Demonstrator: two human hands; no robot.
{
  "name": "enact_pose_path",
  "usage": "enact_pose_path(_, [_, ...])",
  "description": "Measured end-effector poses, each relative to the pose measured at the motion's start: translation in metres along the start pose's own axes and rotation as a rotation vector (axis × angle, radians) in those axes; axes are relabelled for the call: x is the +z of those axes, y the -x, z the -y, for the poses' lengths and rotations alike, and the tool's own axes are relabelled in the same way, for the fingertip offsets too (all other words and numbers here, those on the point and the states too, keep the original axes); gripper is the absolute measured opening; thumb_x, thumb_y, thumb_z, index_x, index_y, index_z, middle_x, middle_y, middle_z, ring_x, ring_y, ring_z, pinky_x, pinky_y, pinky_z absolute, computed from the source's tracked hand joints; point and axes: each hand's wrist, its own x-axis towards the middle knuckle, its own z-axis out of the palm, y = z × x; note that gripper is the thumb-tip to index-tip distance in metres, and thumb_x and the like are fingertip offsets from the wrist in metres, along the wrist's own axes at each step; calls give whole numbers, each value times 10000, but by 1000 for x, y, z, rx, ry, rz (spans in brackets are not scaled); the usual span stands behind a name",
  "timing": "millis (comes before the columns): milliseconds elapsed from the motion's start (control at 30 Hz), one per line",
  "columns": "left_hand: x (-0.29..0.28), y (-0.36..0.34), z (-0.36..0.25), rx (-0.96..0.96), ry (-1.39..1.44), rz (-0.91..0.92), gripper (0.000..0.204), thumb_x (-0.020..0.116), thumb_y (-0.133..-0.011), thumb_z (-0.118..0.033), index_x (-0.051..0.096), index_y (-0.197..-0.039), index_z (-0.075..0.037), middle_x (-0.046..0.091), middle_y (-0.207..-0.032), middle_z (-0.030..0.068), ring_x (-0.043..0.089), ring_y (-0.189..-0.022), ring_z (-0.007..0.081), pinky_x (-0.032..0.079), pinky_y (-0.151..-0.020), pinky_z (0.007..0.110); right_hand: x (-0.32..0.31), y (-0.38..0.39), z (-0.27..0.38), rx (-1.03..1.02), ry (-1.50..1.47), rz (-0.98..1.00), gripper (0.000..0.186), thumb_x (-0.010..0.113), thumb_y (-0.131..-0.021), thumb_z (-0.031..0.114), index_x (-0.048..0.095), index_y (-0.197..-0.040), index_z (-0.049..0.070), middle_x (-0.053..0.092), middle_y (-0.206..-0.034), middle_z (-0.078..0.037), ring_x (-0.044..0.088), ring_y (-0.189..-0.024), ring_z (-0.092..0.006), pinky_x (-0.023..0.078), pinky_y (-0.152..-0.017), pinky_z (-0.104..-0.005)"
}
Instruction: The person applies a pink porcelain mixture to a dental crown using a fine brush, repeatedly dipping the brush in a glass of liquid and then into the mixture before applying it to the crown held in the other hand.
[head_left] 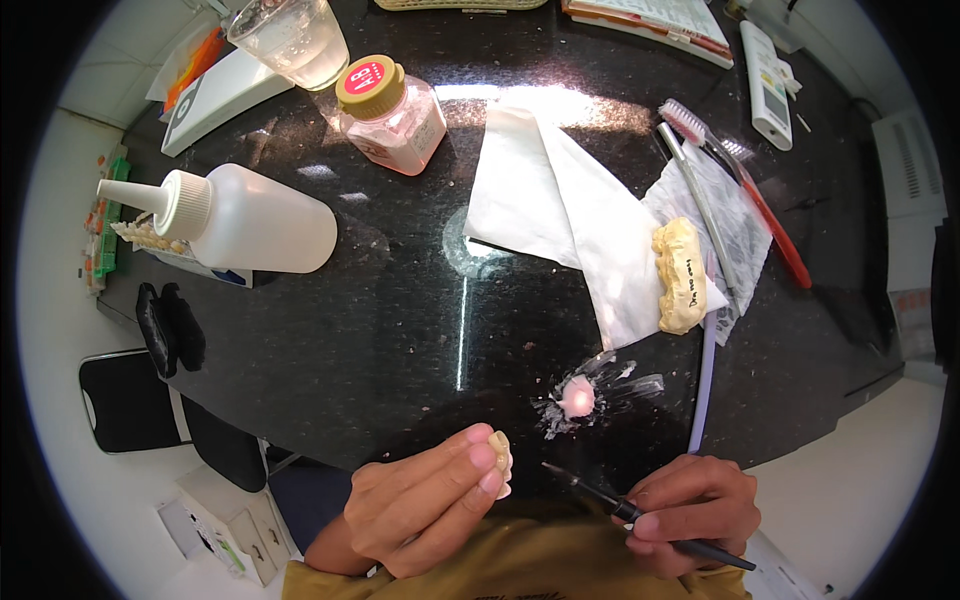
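Observation:
My left hand (415, 505) pinches a small cream dental piece with white teeth (503, 463) between thumb and fingers, which hide part of it. In my right hand (697, 510) a thin black brush (592, 488) is held like a pen. The brush's dark, pointed tip aims toward the dental piece, with a gap between them. Beyond the brush, a soft-looking pink blob (577, 397) sits on the black table amid whitish smears. A cream dental cast (680, 283) with handwriting on it rests at the edge of a folded white tissue (525, 185).
Right of the tissue lie a metal-handled tool (697, 200) and a red-handled toothbrush (765, 220). At left stand a white squeeze bottle (265, 218), a gold-lidded jar of pink powder (395, 125) and a glass (295, 45). A lilac tube (703, 385) runs toward my right hand.

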Motion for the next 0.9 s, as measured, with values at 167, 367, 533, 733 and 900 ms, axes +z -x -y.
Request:
enact_pose_path(167, [2, 0, 0, 5, -17, -9, 210, 776, -762, 35, 682, -950, 42, 692, -988, 167, 729, -882, 269, 641, -745, 283, 4, 2, -3, 27, -68, 3, 208, 811, -680, -13, 664, -827, 4, 675, -776, -135, 707, -656, -242, 607, -595, -293])
enact_pose_path(367, [0, 0, -1, 12, -35, 12, 230, 779, -765, 21, 678, -970, 42, 691, -1011, 167, 725, -904, 273, 640, -760, 287, 5, -3, -2, 50, -27, 66, 234, 817, -671, -14, 647, -830, 2, 675, -766, -124, 711, -647, -247, 609, -598, -299])
enact_pose_path(533, [-1, 0, -1, -1, -22, 25, 233, 780, -766, 20, 677, -974, 38, 689, -1015, 166, 724, -909, 273, 639, -758, 285, 6, -3, -2, 55, -3, 66, 227, 814, -679, -6, 639, -823, 6, 675, -764, -122, 713, -653, -244, 605, -589, -298])
enact_pose_path(733, [-3, -1, -2, -6, -14, 40, 222, 780, -764, 21, 680, -961, 39, 690, -1014, 166, 724, -908, 274, 640, -756, 289, 7, -4, -2, 43, 12, 63, 232, 816, -676, -3, 637, -824, 5, 673, -762, -123, 711, -649, -245, 604, -589, -300])
enact_pose_path(900, [-3, -2, -2, -12, -1, 36, 215, 781, -762, 19, 683, -952, 38, 691, -1012, 166, 724, -908, 274, 641, -757, 291, 5, -4, -2, 33, -7, 66, 241, 819, -664, -9, 646, -831, -4, 674, -768, -127, 707, -643, -245, 604, -589, -302])
